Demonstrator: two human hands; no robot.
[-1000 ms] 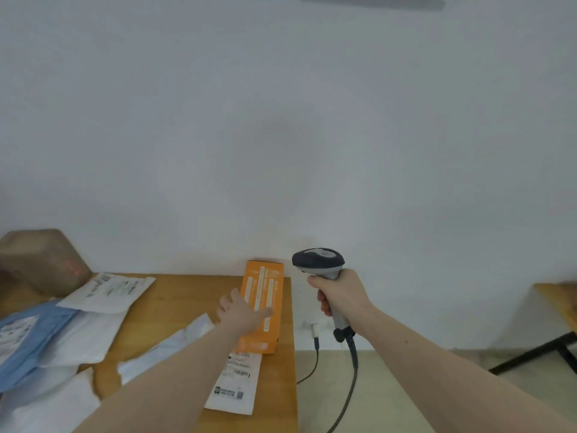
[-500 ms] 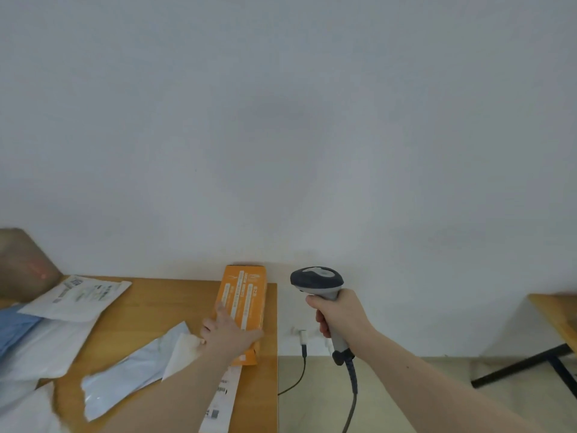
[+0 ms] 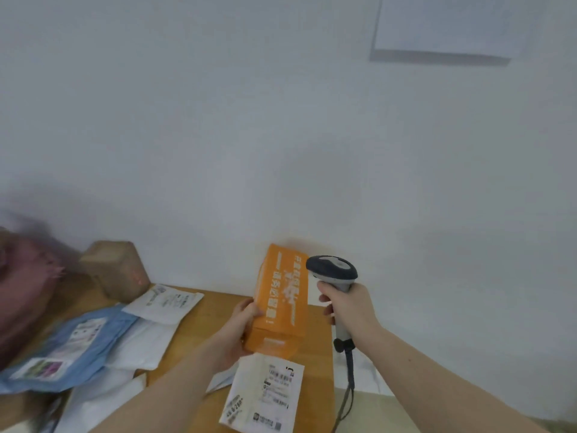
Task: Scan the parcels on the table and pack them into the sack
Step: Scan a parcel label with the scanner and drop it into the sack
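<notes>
Left hand (image 3: 242,326): we see its fingers curled around the orange box (image 3: 279,300), gripping its lower left side, box tilted up at centre frame above the table (image 3: 199,326) by its right edge. Right hand (image 3: 349,304) wraps the scanner (image 3: 332,273) handle, just right of the box, past the table edge. White mailer (image 3: 265,395) lies below the box; blue mailer (image 3: 68,345) lower left.

White Chinese print on orange box (image 3: 278,303); illegible
</notes>
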